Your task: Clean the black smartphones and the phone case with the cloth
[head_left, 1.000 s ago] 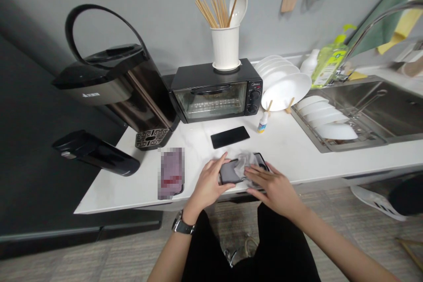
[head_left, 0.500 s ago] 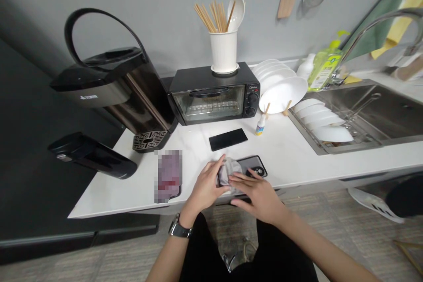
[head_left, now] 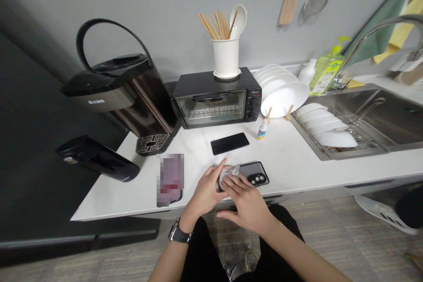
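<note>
A grey phone case (head_left: 250, 169) with a black rim and round camera holes lies near the counter's front edge. My left hand (head_left: 205, 191) grips its left end between thumb and fingers. A crumpled greyish-white wipe (head_left: 234, 171) covers part of the case. My right hand (head_left: 246, 202) presses that wipe onto the case with its fingers held together, the thumb apart. A black phone (head_left: 230, 143) lies flat just behind. Further back, beside the toaster oven, stands a small white bottle (head_left: 262, 130) with a blue and yellow label.
Behind are a toaster oven (head_left: 216, 108) topped by a chopstick holder (head_left: 226, 57), and a drink dispenser (head_left: 132, 92). A dark flask (head_left: 99, 158) and a blurred-out purple item (head_left: 170, 178) are at left. White plates (head_left: 286, 97) and a sink (head_left: 390, 114) occupy the right.
My right hand has slid leftward with the wipe toward my left hand, uncovering the case's camera holes. The view has shifted slightly. My left hand still grips the case.
</note>
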The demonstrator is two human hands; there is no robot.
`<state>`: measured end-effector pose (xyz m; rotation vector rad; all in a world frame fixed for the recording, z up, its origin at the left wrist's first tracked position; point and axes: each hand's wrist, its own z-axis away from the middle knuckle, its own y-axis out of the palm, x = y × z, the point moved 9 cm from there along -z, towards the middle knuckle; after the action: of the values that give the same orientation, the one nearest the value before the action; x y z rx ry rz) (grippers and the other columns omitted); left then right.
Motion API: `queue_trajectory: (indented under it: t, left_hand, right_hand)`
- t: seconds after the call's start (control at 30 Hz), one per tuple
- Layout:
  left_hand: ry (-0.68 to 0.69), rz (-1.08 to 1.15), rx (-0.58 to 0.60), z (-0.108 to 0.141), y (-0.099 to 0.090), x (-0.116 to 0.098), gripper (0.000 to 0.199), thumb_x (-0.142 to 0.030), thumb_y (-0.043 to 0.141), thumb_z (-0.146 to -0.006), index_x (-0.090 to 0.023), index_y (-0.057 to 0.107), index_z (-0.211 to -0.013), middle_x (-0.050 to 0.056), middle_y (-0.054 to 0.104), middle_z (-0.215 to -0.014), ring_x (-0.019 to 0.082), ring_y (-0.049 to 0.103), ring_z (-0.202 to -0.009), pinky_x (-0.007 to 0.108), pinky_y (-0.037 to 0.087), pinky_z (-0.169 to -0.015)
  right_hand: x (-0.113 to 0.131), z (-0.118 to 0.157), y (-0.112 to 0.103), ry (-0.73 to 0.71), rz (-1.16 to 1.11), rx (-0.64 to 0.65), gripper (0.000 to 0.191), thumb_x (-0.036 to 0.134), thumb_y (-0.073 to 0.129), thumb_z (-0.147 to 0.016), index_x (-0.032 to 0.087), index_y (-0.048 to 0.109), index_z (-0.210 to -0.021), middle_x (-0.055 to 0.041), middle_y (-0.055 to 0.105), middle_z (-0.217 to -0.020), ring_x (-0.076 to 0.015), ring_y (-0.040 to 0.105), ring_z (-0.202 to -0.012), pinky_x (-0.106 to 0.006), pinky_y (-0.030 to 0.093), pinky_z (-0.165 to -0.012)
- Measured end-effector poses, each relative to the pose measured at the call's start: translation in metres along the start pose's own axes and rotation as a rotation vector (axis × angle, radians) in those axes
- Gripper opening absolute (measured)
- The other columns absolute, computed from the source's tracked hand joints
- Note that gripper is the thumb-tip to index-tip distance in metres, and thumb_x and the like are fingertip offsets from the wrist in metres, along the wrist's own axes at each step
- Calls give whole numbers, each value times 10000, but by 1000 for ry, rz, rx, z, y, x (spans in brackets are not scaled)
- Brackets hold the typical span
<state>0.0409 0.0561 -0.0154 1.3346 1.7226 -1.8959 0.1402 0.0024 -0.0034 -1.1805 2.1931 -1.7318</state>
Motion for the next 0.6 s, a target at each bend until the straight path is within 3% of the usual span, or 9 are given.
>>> queue_trajectory:
  t: [0.13, 0.23, 0.3, 0.43, 0.53, 0.6]
  left_hand:
    - [14, -24, -12, 0, 0, -3, 1132, -217, 874, -771, -417, 170, -1635, 26, 596, -1462, 267, 524, -1316, 458, 427, -1137]
    - [15, -39, -25, -2, 0, -5, 1151, -251, 905, -742, -412, 192, -1632, 27, 608, -1459, 280, 519, -1327, 474, 410, -1151]
    - [22, -48, -29, -3, 1, -6, 1150, -262, 910, -737, -415, 201, -1629, 20, 622, -1447, 282, 526, -1314, 479, 408, -1150]
    - [22, -24, -19, -3, 2, -4, 1067, -246, 859, -786, -383, 223, -1631, 51, 612, -1448, 294, 524, -1318, 494, 418, -1141]
    - [-15, -7, -1, -1, 2, 3, 1029, -183, 811, -799, -351, 234, -1634, 83, 612, -1386, 287, 564, -1268, 470, 468, -1091]
    - [-24, -10, -3, 0, 2, 5, 1034, -177, 806, -794, -347, 231, -1636, 87, 608, -1353, 284, 575, -1250, 460, 481, -1073]
  right_hand:
    - [-31, 31, -27, 10, 23, 62, 521, 557, 536, -1026, 238, 587, -1434, -68, 639, -1444, -259, 568, -1374, -525, 373, -1209]
    - [-66, 48, -50, 80, 167, 16, 460, 453, 533, -1049, 234, 577, -1451, -85, 633, -1450, -264, 587, -1354, -532, 377, -1202]
    - [-74, 45, -51, 119, 234, -13, 519, 466, 536, -1041, 182, 551, -1476, -126, 618, -1461, -300, 587, -1351, -559, 381, -1192]
    - [-43, 12, -22, 132, 184, -58, 732, 627, 569, -972, 43, 588, -1413, -230, 615, -1432, -381, 550, -1371, -571, 380, -1194]
    - [-6, -5, -2, 44, 16, -27, 739, 681, 570, -948, 88, 611, -1387, -194, 639, -1417, -342, 558, -1371, -534, 368, -1215]
    - [2, -1, -2, -10, -66, 22, 657, 648, 561, -974, 154, 600, -1406, -140, 646, -1426, -299, 567, -1370, -529, 363, -1218]
